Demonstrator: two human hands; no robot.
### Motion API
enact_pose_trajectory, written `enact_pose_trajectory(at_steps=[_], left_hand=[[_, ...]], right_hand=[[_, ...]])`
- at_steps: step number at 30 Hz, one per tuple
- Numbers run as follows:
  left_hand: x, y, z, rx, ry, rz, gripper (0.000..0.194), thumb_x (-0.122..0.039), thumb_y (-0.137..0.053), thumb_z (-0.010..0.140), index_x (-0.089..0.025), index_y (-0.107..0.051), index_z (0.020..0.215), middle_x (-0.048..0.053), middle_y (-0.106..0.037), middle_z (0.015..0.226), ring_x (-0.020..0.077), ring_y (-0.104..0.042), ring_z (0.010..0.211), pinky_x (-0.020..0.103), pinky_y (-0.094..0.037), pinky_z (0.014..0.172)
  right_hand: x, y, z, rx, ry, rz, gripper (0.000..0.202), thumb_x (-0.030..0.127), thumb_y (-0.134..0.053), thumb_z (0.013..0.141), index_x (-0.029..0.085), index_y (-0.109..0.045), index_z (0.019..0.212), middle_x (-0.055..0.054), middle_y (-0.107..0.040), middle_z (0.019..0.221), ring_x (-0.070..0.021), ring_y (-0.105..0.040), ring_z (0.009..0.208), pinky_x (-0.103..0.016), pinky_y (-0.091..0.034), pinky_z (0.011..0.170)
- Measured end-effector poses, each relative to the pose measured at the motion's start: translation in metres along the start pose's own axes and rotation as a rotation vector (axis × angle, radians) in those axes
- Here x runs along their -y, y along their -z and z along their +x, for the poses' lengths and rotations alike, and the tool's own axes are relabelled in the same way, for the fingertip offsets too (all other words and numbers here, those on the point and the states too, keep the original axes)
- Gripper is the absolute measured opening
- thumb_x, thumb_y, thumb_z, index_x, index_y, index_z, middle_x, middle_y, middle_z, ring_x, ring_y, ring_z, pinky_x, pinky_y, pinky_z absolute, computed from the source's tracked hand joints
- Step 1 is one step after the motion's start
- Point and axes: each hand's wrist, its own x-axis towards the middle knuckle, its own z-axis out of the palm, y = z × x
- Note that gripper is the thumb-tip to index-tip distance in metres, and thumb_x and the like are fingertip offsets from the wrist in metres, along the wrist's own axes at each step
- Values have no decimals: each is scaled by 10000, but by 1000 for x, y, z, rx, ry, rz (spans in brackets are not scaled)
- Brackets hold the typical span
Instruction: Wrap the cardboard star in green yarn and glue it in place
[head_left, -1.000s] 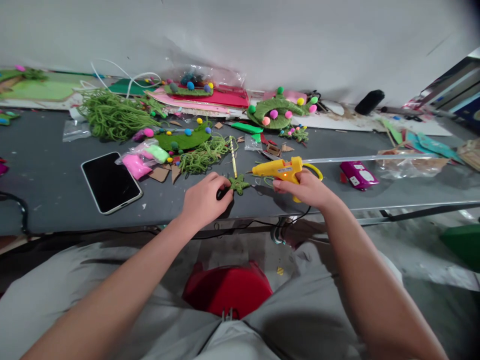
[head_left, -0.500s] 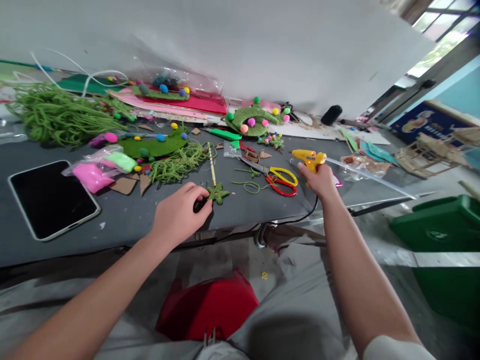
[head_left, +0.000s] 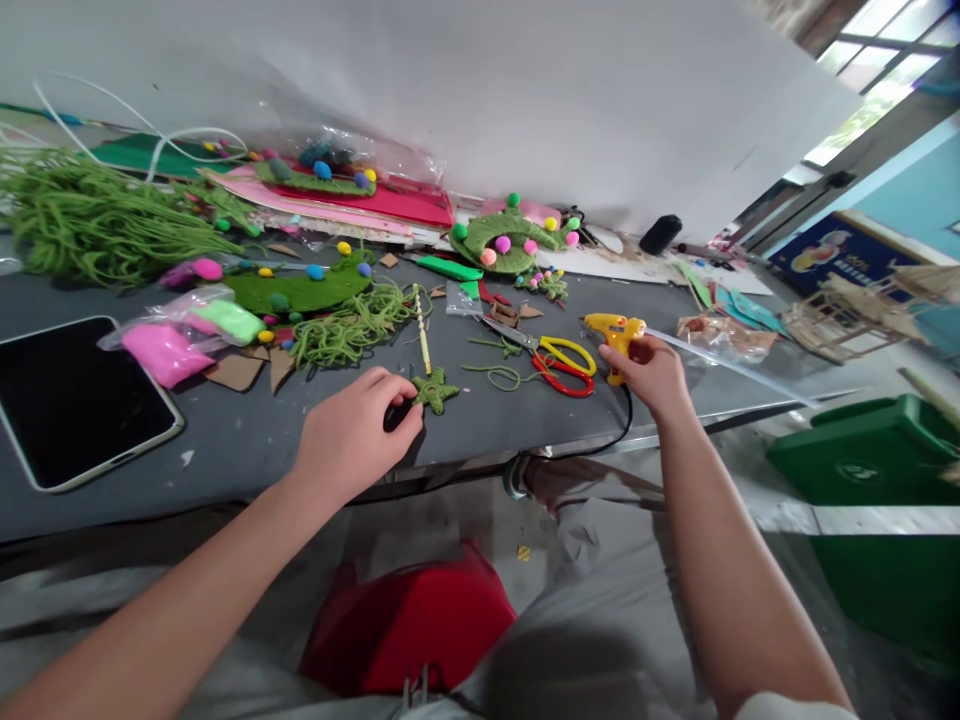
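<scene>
Gripping the glue gun (head_left: 611, 328) toward three o'clock from the star (head_left: 436, 392) is the right hand (head_left: 656, 375), while the left hand (head_left: 360, 430) pinches that star, at six o'clock from the stick (head_left: 423, 338).

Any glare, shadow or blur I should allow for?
Head view: the window is washed out at upper right; glints on the clear plastic at the back; dark shadow under the left hand, beside the green star; the wooden model looks soft.
</scene>
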Motion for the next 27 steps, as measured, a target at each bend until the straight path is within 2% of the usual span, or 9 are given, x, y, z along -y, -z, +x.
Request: enact_pose_trajectory(at_steps=[4, 6, 9, 11, 13, 15, 19, 22, 27], left_hand=[[0, -1, 0, -5, -5, -1, 188, -414, -582, 948, -280, -690, 1025, 6, -727, 1095, 214, -703, 937, 309, -402, 620], [0, -2, 1, -12, -9, 0, 192, -417, -578, 952, -278, -689, 1025, 10, -727, 1094, 216, -702, 942, 312, -402, 619], [1, -3, 1, -18, -17, 3, 197, -428, -583, 951, -276, -686, 1020, 10, -725, 1088, 216, -700, 938, 317, -398, 608], [1, -3, 1, -19, -23, 4, 199, -438, -590, 948, -277, -683, 1018, 3, -722, 1084, 216, -698, 931, 319, -395, 601], [1, -3, 0, -24, -22, 6, 197, -442, -594, 945, -275, -678, 1008, 1, -719, 1075, 216, -695, 921, 319, -391, 598], [0, -3, 0, -32, -17, 9, 189, -434, -598, 941, -270, -673, 993, 5, -716, 1061, 217, -692, 909, 319, -386, 601], [0, -2, -1, -39, -23, 12, 184, -431, -610, 932, -262, -669, 977, 5, -710, 1035, 211, -686, 888, 317, -378, 605], [-1, -2, -1, -42, -38, 12, 195, -433, -607, 936, -256, -672, 990, 6, -707, 1034, 206, -684, 875, 323, -377, 611], [-3, -1, -5, -50, -79, -3, 229, -460, -632, 917, -239, -673, 962, 13, -705, 1013, 222, -691, 915, 339, -404, 657]], right_hand=[[2, 14, -16, -68, -91, -15, 561, 668, -852, 670, 182, -662, 874, -79, -720, 829, -235, -654, 726, -387, -531, 688], [8, 23, -30, -90, -103, -32, 532, 668, -863, 644, 216, -603, 745, -44, -657, 710, -205, -578, 634, -372, -475, 632], [25, 33, -53, -48, -20, 3, 461, 638, -743, 811, 238, -557, 677, 7, -549, 607, -161, -474, 563, -334, -407, 577], [41, 32, -63, 56, 83, 59, 371, 585, -703, 874, 227, -639, 801, -11, -631, 712, -167, -544, 617, -320, -447, 599], [56, 25, -68, 197, 197, 91, 328, 515, -744, 867, 228, -730, 1025, -38, -731, 911, -184, -627, 726, -322, -502, 668], [72, 14, -67, 286, 300, 97, 352, 450, -772, 862, 232, -751, 1137, -52, -747, 1033, -188, -642, 779, -335, -518, 725], [103, -8, -69, 358, 461, 135, 231, 373, -704, 936, 205, -756, 1086, -81, -730, 1076, -215, -661, 906, -349, -521, 805], [127, -24, -83, 473, 563, 174, 169, 323, -669, 968, 220, -744, 1078, -67, -729, 1053, -206, -671, 928, -339, -525, 841], [157, -45, -104, 597, 621, 230, 167, 318, -663, 984, 217, -728, 1100, -54, -739, 1053, -186, -680, 926, -305, -529, 813]])
